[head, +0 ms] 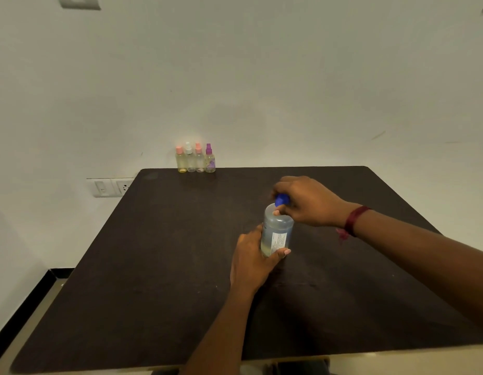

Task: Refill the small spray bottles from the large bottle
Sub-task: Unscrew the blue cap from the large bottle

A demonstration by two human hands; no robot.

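Observation:
The large clear bottle [277,230] with a white label stands upright on the dark table [159,266], right of the middle. My left hand [252,262] grips its lower body from the left. My right hand [306,200] comes in from the right and holds its blue cap [281,200] with curled fingers and thumb. Several small spray bottles [195,159] stand in a row at the table's far edge against the wall: two with pink tops, one with a clear top, one with a purple top.
A white wall rises directly behind the table. A switch and socket plate [110,187] sits on the wall, left of the table's far left corner. A dark red thread band [352,220] circles my right wrist.

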